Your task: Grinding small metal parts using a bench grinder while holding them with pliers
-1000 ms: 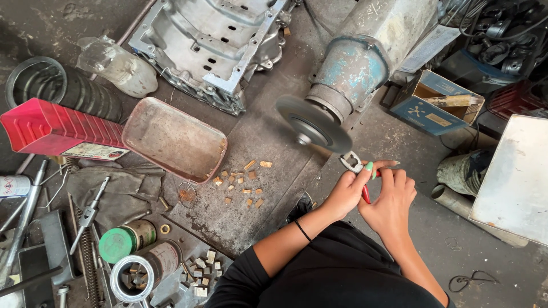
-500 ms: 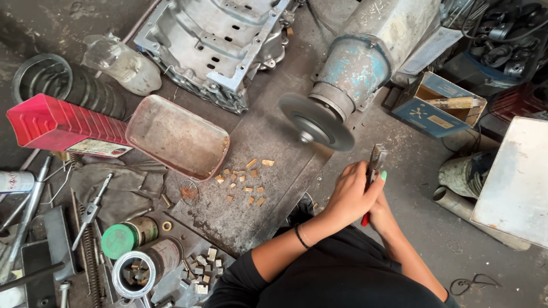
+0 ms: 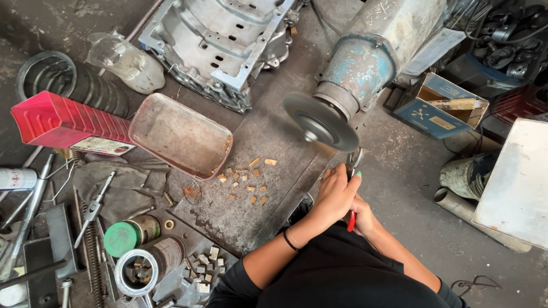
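Both hands, left hand (image 3: 334, 197) over right hand (image 3: 361, 215), clamp red-handled pliers (image 3: 351, 171), now raised back to the grinding disc (image 3: 321, 121) after dipping away; grinding resumes.

Soft, even daylight, no hard shadows; floor (image 3: 411, 188) reads mid-grey, dim toward top left corner. Mild glare on white panel (image 3: 516, 182) at right edge. Grinding disc (image 3: 319, 121) motion-blurred, rest sharp. Slight wide-angle stretch at frame edges. Hands (image 3: 339, 197) well lit, no blur.

Both arms reach forward, left hand (image 3: 334, 197) cupped over right hand (image 3: 361, 215), grips closed together.
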